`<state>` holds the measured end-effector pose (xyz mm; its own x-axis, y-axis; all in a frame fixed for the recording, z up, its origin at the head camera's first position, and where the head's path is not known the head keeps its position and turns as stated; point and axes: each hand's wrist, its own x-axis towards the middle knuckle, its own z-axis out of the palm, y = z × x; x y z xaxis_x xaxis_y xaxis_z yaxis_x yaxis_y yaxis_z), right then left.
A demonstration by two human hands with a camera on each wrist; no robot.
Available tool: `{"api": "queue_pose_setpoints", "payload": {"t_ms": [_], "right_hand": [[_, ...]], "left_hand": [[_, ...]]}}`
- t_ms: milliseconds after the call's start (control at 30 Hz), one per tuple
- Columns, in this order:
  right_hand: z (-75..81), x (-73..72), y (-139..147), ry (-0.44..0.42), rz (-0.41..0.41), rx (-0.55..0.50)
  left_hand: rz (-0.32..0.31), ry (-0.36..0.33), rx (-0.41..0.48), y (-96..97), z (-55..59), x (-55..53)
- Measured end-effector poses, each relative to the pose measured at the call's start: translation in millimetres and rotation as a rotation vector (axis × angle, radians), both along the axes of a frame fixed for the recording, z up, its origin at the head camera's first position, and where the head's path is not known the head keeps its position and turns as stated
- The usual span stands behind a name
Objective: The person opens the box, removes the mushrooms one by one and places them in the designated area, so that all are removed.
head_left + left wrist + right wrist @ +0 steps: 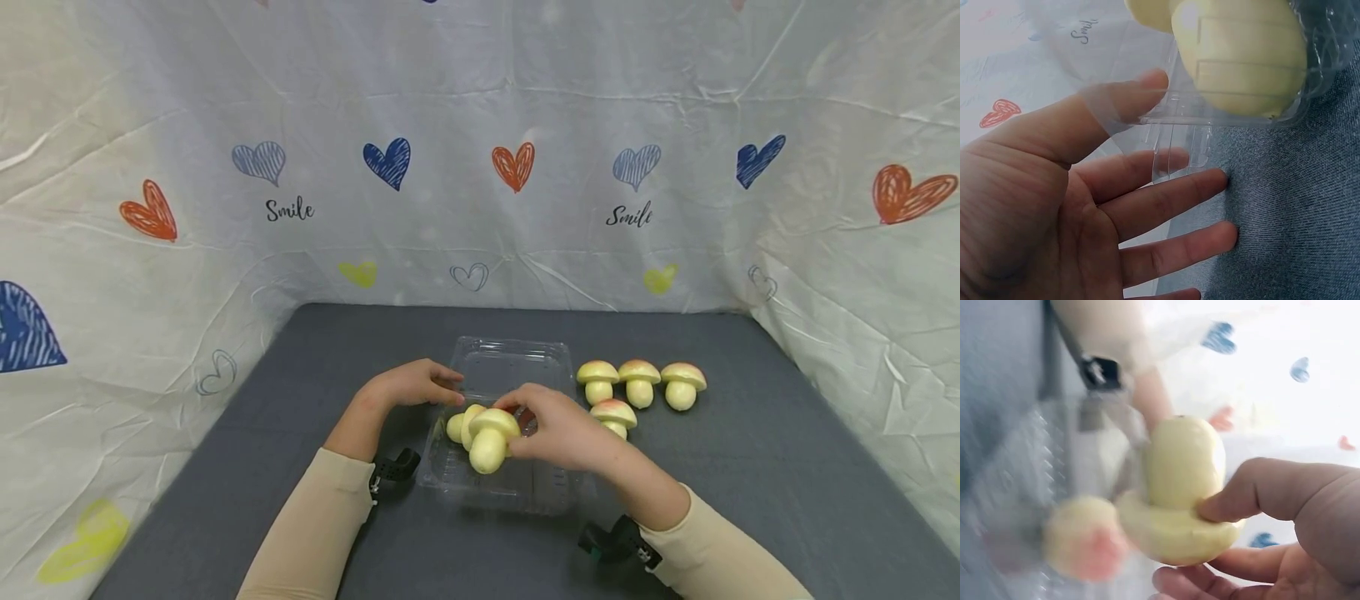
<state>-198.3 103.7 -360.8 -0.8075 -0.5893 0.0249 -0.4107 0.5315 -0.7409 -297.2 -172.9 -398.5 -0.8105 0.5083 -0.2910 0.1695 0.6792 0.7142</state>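
My right hand [558, 425] pinches a yellow mushroom [489, 450] above the clear plastic container [536, 492]. In the right wrist view, the thumb presses near the held mushroom's [1185, 465] stem and fingers lie under its cap. A second mushroom [454, 428] lies on its side in the container's left part, partly hidden by the held one. My left hand [420, 383] is at the container's left edge, fingers extended. In the left wrist view, its thumb overlaps the clear wall, and a yellow mushroom [1241, 56] shows through the plastic; whether the thumb touches is unclear.
Right of the container, three mushrooms with reddish caps stand in a row, one being the middle mushroom [640, 383]. Another mushroom [613, 415] stands nearer, partly behind my right hand. The container's open lid [510, 358] lies toward the back of the dark tabletop [360, 333].
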Motion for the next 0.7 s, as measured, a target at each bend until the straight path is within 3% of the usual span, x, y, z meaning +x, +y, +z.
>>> {"api": "queue_pose_setpoints", "payload": {"t_ms": [167,433,700], "right_hand": [[16.0,-4.3,23.2,0.024,-0.031,0.041],[35.5,-11.9,62.6,0.047,0.033,0.064],[48.3,-15.5,94.6,0.051,-0.023,0.144]], "left_hand": [[-0.006,0.0,-0.004,-0.7,-0.7,-1.0],[-0.021,0.017,-0.014,-2.3,-2.5,-3.7],[-0.012,0.025,-0.029,-2.7,-0.8,-1.8]]}}
